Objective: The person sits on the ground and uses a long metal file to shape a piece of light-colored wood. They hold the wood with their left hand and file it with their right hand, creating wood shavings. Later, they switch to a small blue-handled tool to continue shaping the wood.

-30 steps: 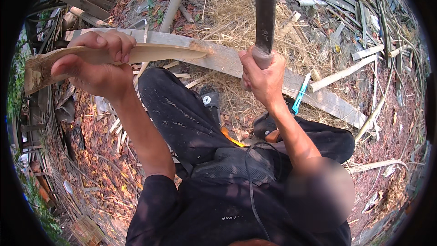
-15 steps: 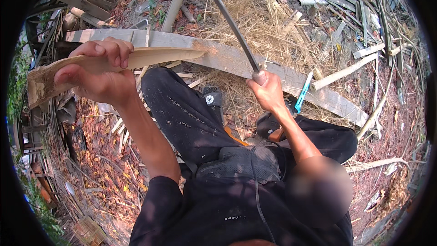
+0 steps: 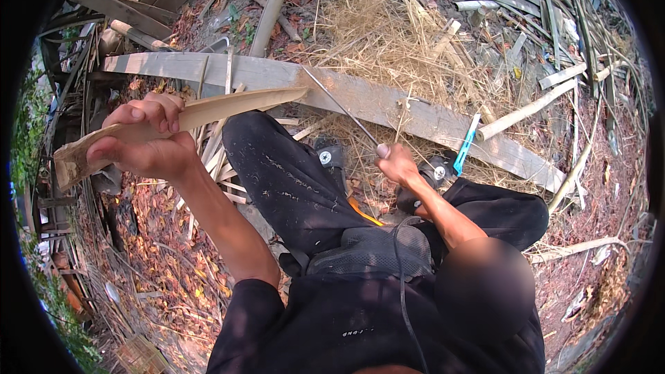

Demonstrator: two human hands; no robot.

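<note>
My left hand (image 3: 142, 140) grips the thick end of a long, pale piece of wood (image 3: 232, 104), fingers over the top and thumb along the near side. The wood narrows to a tip over a grey plank (image 3: 260, 71); whether it touches the plank I cannot tell. In my right hand (image 3: 399, 165) is the handle of a long knife (image 3: 341, 106). Its thin dark blade slants up and left, the point close to the wood's tip. A light-blue box cutter (image 3: 465, 147) lies by the plank, right of my right hand.
Dry straw and shavings (image 3: 374, 34) spread beyond the plank. Bamboo poles (image 3: 530, 109) and curved strips lie at the right. Two posts (image 3: 273, 7) rise at the far side. Thin cut strips (image 3: 215, 159) lie left of my bent knee.
The knife has swung down from its raised position toward the wood's tip, and my right hand has dropped slightly. My left hand and the wood have shifted a little nearer.
</note>
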